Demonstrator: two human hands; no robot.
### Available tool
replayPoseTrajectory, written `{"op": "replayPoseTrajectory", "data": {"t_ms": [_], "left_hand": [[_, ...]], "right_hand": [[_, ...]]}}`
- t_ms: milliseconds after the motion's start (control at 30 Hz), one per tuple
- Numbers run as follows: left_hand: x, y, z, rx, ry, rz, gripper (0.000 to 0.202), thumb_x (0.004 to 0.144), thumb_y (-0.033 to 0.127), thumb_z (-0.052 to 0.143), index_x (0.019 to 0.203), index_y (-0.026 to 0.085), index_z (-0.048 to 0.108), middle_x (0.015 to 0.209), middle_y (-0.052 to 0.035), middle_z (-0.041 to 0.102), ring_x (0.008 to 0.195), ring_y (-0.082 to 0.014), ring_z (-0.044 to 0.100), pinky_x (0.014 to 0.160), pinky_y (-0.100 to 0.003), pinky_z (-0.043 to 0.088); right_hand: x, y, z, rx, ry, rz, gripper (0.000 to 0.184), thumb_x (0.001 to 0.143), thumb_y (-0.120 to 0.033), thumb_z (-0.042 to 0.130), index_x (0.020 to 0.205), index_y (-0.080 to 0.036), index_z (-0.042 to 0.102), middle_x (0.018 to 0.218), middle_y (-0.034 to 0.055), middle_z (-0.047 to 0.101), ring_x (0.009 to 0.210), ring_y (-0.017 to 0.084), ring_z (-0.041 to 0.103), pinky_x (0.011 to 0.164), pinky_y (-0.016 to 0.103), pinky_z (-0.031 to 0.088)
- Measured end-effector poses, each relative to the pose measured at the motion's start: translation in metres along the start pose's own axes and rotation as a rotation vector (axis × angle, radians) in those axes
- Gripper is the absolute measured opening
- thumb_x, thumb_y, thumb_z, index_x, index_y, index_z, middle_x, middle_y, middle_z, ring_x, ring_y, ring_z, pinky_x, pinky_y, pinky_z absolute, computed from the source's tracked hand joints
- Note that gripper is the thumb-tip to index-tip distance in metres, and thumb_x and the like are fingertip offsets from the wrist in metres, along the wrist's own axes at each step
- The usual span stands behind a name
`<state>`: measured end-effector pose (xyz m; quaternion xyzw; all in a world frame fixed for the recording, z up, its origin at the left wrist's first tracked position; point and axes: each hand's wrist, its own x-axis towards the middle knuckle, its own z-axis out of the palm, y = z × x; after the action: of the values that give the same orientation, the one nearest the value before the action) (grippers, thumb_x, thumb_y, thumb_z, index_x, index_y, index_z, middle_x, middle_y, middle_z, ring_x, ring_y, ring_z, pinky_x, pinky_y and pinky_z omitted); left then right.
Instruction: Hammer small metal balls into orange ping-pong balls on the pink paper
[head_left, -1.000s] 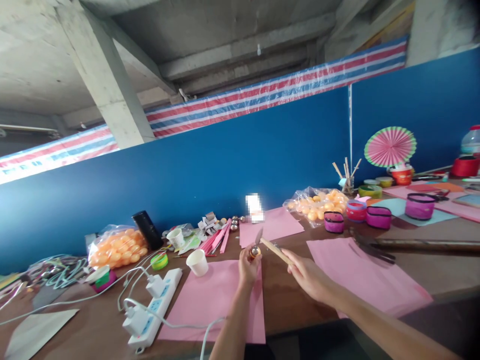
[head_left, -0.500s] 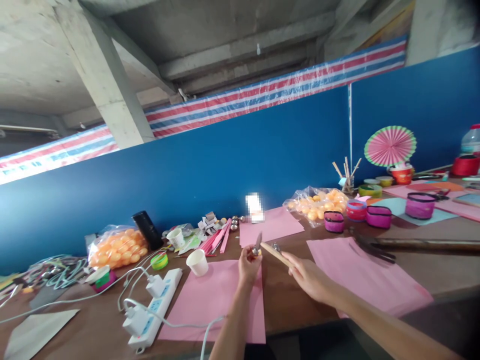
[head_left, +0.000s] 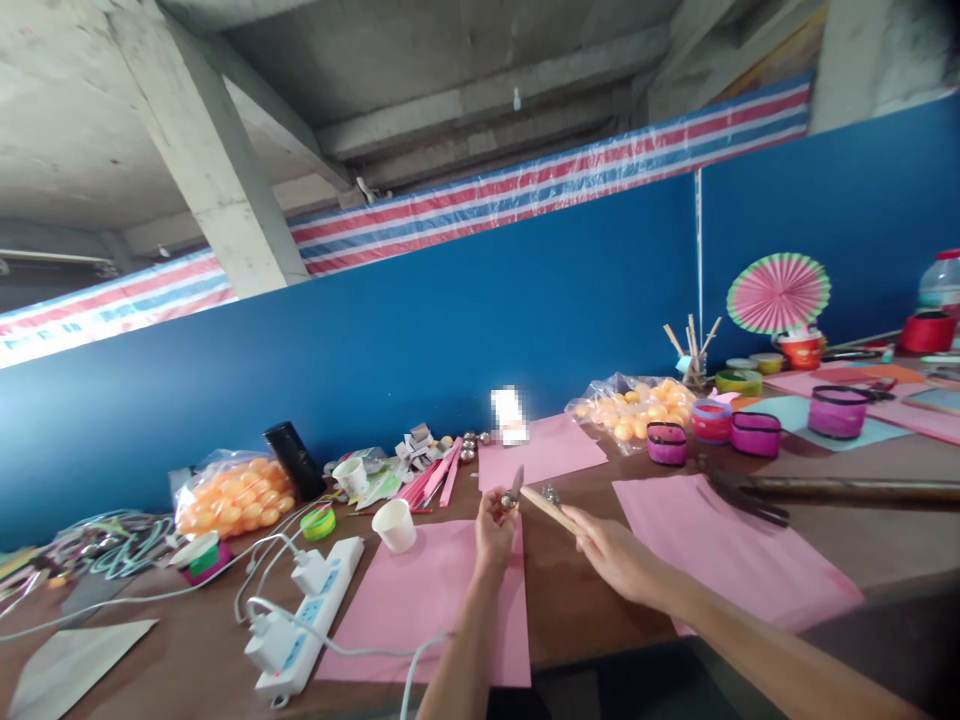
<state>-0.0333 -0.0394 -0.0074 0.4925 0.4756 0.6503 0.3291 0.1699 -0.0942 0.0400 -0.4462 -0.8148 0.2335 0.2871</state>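
My left hand is raised over a pink paper sheet and pinches a small shiny metal ball at its fingertips. My right hand grips a tool with a light wooden handle; its small metal blade points up, right against the ball. Both hands hover just above the brown table, near its front edge.
A white paper cup and a white power strip with plugged cables lie to the left. Bags of orange balls sit at the back, with pink bands, more pink sheets, scissors and a paper fan to the right.
The ball in my left hand has turned slightly and risen a little toward the blade. Both hands stay in nearly the same place.
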Motion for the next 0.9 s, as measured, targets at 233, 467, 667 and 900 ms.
{"op": "replayPoseTrajectory", "data": {"t_ms": [233, 467, 667, 900], "left_hand": [[-0.002, 0.001, 0.0, 0.034, 0.007, 0.005, 0.03, 0.056, 0.014, 0.065, 0.084, 0.016, 0.055, 0.076, -0.0034, 0.061, 0.069, -0.0132, 0.059, 0.065, -0.025, 0.045], [-0.002, 0.002, 0.001, 0.015, 0.036, -0.002, 0.031, 0.056, 0.012, 0.064, 0.085, 0.017, 0.053, 0.073, -0.0007, 0.059, 0.064, -0.0118, 0.058, 0.061, -0.024, 0.045], [0.0, -0.006, 0.0, -0.035, 0.052, -0.003, 0.05, 0.054, 0.008, 0.064, 0.1, 0.019, 0.048, 0.089, -0.0048, 0.06, 0.072, -0.0133, 0.06, 0.066, -0.026, 0.045], [0.001, -0.009, 0.0, -0.078, 0.033, 0.011, 0.054, 0.053, 0.006, 0.064, 0.103, 0.018, 0.049, 0.09, -0.0051, 0.06, 0.075, -0.0141, 0.06, 0.07, -0.028, 0.046]], "right_hand": [[0.002, 0.0, 0.002, 0.035, 0.055, 0.025, 0.046, 0.082, -0.022, 0.032, 0.128, -0.019, 0.035, 0.108, 0.008, 0.06, 0.094, 0.02, 0.057, 0.082, 0.032, 0.042], [0.001, -0.001, 0.004, -0.02, 0.024, 0.001, 0.045, 0.082, -0.021, 0.032, 0.127, -0.018, 0.037, 0.105, 0.0089, 0.061, 0.092, 0.02, 0.058, 0.081, 0.031, 0.043], [0.002, 0.003, 0.004, -0.026, 0.033, -0.013, 0.046, 0.082, -0.021, 0.032, 0.128, -0.017, 0.035, 0.104, 0.0091, 0.061, 0.092, 0.02, 0.058, 0.08, 0.031, 0.043], [-0.001, 0.001, 0.005, -0.007, 0.044, -0.007, 0.045, 0.083, -0.021, 0.031, 0.127, -0.018, 0.035, 0.103, 0.0083, 0.061, 0.089, 0.019, 0.059, 0.079, 0.03, 0.043]]}}
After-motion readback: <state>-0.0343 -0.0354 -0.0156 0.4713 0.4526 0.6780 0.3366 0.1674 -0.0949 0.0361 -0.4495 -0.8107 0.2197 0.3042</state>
